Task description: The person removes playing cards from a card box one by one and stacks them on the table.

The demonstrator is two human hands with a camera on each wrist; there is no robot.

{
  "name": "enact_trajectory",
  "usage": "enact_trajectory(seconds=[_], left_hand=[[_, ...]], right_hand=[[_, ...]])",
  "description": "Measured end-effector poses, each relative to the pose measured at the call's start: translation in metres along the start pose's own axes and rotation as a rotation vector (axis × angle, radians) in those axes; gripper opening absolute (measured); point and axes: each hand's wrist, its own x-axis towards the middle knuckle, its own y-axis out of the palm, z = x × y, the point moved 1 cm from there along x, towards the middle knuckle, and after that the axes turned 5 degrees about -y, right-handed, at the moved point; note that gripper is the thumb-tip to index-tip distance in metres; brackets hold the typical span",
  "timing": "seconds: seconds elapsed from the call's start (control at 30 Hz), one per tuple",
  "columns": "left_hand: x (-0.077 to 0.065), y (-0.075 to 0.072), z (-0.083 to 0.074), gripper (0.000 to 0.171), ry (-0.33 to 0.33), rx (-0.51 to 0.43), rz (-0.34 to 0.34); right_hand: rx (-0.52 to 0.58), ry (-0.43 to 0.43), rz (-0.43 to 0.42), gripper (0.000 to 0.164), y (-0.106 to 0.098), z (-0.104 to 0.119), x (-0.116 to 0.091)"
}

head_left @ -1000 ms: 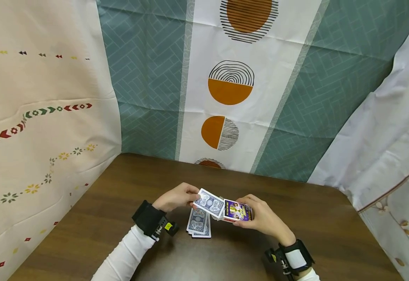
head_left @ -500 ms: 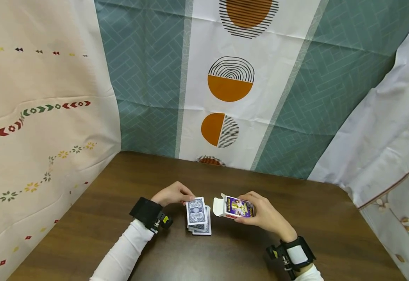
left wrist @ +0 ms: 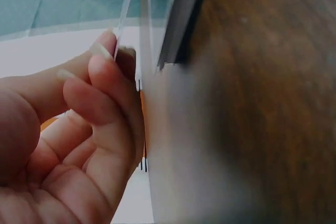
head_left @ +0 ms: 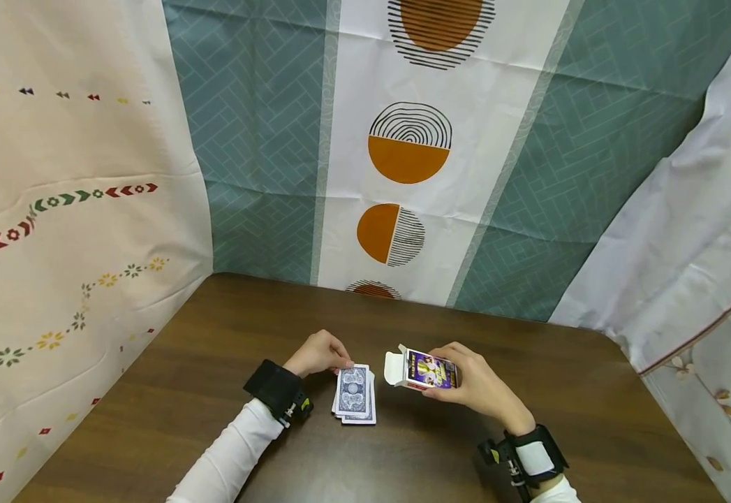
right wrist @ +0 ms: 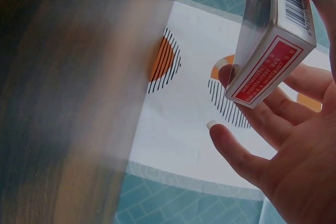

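My left hand (head_left: 320, 354) pinches a blue-backed playing card (head_left: 353, 391) near its far left corner. In the left wrist view, thumb and fingertips meet on the thin edge of the card (left wrist: 125, 17), a little apart from the stack of cards (left wrist: 181, 22). That stack (head_left: 371, 413) lies on the table, slightly uneven, mostly covered by the held card in the head view. My right hand (head_left: 480, 385) holds a purple-fronted card box (head_left: 431, 370) above the table, its white flap hanging out to the left. The right wrist view shows the box's red-and-white end (right wrist: 270, 69) and a barcode.
The dark wooden table (head_left: 264, 307) bears the cards. Patterned cloths hang around it: a teal and white one (head_left: 264, 175) behind, a cream one (head_left: 89, 230) left, a white one (head_left: 685, 230) right. Both wrists wear black camera straps (head_left: 275, 386).
My left hand has drawn the card away from the box's mouth and brought it left and down over the stack. The box has shifted slightly right, its flap now in sight.
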Motion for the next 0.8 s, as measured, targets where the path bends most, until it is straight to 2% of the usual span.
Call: enact_trajectory(seconds=[0.17,0.37,0.63,0.8], left_hand=[[-0.0019,0.0023,-0.0036,0.008,0.021,0.08,-0.045],[-0.0023,0.0063,-0.0043,0.01,0.036,0.134,-0.088],[-0.0035,0.0083,-0.0049,0.011,0.018,0.138,-0.089],[-0.0021,0.0092,-0.0035,0.013,0.029,0.172,-0.102]], right_hand=[[-0.005,0.001,0.007,0.054,-0.0012,0.0007,0.001],[0.007,0.002,0.013,0.055,0.0003,0.0019,0.0002],[0.008,0.014,0.031,0.057,0.0037,0.0023,0.0],[0.0,0.002,0.032,0.057,0.004,0.0026,0.0003]])
